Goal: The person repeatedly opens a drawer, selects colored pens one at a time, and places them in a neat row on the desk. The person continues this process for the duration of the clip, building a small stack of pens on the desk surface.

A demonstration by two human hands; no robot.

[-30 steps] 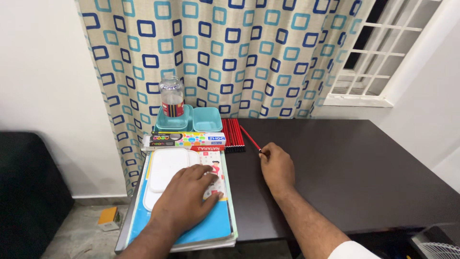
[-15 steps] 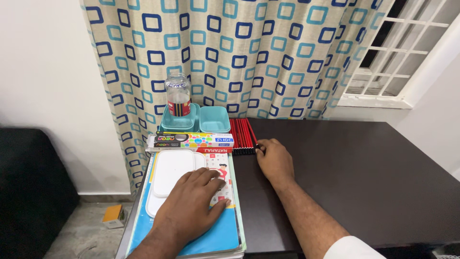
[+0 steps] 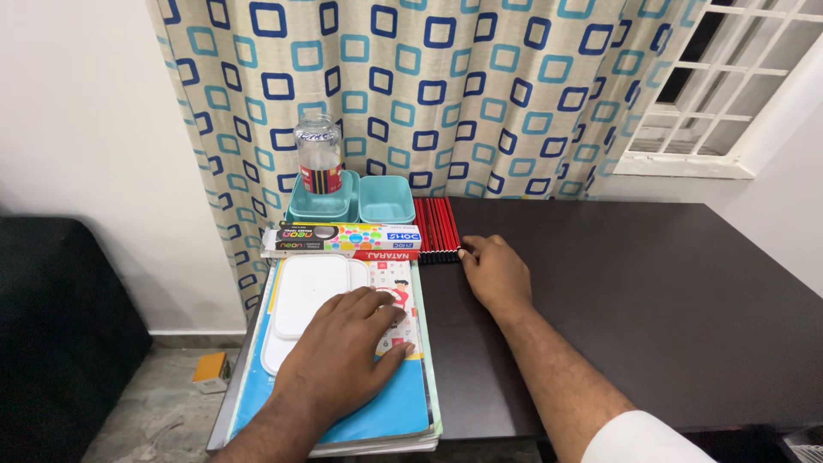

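Note:
My left hand (image 3: 341, 353) lies flat, fingers spread, on a stack of books with a blue cover (image 3: 377, 410) and a white flat case (image 3: 302, 302) on top. My right hand (image 3: 495, 273) rests on the dark table (image 3: 651, 309), its fingertips touching the near end of a row of red and black pencils (image 3: 437, 228) laid side by side. Just left of the pencils lie colourful long boxes (image 3: 343, 242).
Two teal trays (image 3: 386, 199) stand by the patterned curtain (image 3: 446, 86), a clear jar (image 3: 319, 154) with pencils in the left one. A barred window (image 3: 737, 77) is at the upper right. A black seat (image 3: 60, 343) stands left, and a small yellow object (image 3: 209, 372) lies on the floor.
My right hand held a single red pencil a second ago; it has laid it into the row and now rests at the row's end. My left hand has stayed on the books.

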